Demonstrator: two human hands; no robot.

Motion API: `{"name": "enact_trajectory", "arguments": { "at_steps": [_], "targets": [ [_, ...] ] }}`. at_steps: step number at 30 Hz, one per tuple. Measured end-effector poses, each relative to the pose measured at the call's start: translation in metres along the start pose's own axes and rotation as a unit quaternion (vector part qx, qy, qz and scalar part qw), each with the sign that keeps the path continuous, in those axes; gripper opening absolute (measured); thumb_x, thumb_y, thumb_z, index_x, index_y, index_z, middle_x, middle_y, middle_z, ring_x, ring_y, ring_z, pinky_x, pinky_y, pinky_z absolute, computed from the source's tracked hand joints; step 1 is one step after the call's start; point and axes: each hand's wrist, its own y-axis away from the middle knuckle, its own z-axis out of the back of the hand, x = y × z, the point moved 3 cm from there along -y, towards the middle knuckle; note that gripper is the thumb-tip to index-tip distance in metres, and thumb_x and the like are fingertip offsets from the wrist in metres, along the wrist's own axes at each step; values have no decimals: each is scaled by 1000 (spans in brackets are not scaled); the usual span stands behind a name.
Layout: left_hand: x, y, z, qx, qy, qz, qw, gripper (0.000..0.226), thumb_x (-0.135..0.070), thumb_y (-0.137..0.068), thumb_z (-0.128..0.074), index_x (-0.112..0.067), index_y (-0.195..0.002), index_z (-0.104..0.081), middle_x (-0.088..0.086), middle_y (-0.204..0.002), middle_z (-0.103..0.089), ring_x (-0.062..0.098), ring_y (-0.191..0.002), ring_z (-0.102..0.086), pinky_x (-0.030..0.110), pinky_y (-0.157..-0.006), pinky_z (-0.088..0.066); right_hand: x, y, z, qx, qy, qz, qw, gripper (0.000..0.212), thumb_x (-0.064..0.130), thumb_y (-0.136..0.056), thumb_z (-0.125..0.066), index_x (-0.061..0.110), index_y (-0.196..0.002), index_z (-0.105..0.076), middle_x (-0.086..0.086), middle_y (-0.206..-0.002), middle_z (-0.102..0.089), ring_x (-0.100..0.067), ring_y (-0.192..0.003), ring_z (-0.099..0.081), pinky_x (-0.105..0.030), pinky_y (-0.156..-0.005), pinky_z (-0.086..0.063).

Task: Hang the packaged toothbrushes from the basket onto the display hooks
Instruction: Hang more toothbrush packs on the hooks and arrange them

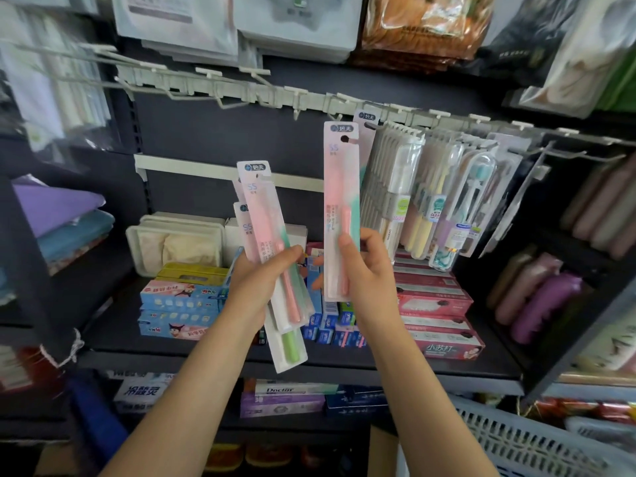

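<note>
My left hand (256, 280) grips a fanned bundle of packaged toothbrushes (265, 228), pink and green ones in long pale cards. My right hand (364, 266) pinches the lower part of a single pink packaged toothbrush (340, 201) and holds it upright. That card's hang hole sits level with a display hook (370, 126) on the white hook rail (309, 98), where another identical card (365, 132) hangs just behind it. Whether the held card is on the hook I cannot tell.
More toothbrush packs (437, 187) fill the hooks to the right. Several bare hooks (234, 101) jut out at left. Toothpaste boxes (433, 304) lie on the shelf below. A light plastic basket (523, 442) stands at lower right.
</note>
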Motion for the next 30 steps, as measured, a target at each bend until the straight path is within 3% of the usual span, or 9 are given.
{"name": "enact_trajectory", "arguments": {
  "at_steps": [3,6,10,14,19,25,30],
  "targets": [
    [-6,1,-1,2,-7,-10,1000,25,-17,-80,-85,-25,-99,-71,-5,-88,-78,21,-92,-74,51,-92,-57,11,-4,-7,3,-11,1,1000,18,22,-105,-53,8,-116,-51,-12,-83,-76,-29,-57,-69,-35,-54,-58],
    [-11,2,-2,6,-8,-17,1000,27,-18,-79,-85,-25,-102,-70,-3,-92,-78,21,-95,-73,51,-93,-57,18,-4,-11,8,-13,11,1000,18,22,-105,-53,8,-117,-51,-16,-85,-76,-29,-57,-68,-32,-54,-57],
    [-17,3,-3,5,-8,-21,1000,26,-20,-79,-85,-27,-98,-69,-2,-95,-76,20,-95,-72,47,-91,-58,22,-2,-15,0,-18,15,1000,20,22,-105,-53,7,-118,-50,-19,-85,-75,-31,-55,-68,-37,-53,-59],
    [-19,2,-5,12,-18,-21,1000,23,-21,-81,-84,-26,-98,-69,-2,-93,-78,20,-92,-74,40,-83,-60,24,-7,-18,-14,-5,1,1000,19,24,-104,-54,10,-116,-52,-21,-90,-75,-37,-62,-69,-50,-65,-62],
    [-19,-2,-6,29,-14,-19,999,21,-18,-83,-82,-28,-94,-67,-13,-79,-77,7,-74,-74,31,-71,-60,29,-15,-22,-23,-9,-9,1000,22,25,-104,-54,7,-115,-51,-21,-85,-75,-36,-60,-69,-53,-68,-62],
    [-15,-9,-7,27,-5,4,1000,31,-16,-80,-84,-25,-105,-70,-3,-93,-79,20,-91,-75,49,-90,-59,33,-25,-23,-36,-15,-33,999,13,25,-103,-56,13,-107,-55,-21,-90,-75,-37,-71,-72,-51,-72,-62],
    [-11,-16,-7,15,-14,13,1000,46,-22,-77,-87,-21,-119,-68,1,-101,-77,23,-95,-74,51,-91,-58,22,-39,-22,-52,9,-53,997,14,27,-103,-56,14,-102,-53,-18,-83,-76,-35,-63,-71,-42,-59,-61]
  ]
}}
